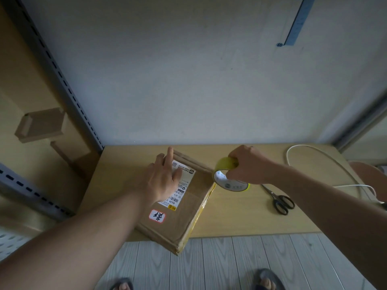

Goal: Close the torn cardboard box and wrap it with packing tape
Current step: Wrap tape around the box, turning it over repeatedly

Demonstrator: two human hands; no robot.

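Flat brown cardboard box (184, 214) lies closed on the pale wooden table (240, 214), its near corner past the front edge. Taping looks under way: a yellow strip (204, 208) runs down its right side. The left hand (161, 181) presses flat on the lid, fingers straight. The right hand (249, 166) grips the roll of yellowish packing tape (227, 174) at the far right corner. Next, I'd guess, more tape gets pulled across while the box is held firm.

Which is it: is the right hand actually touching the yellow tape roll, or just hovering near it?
Touching. The head view shows the right hand gripping the tape roll, with its fingers curled over the yellow outer band and no gap between them.
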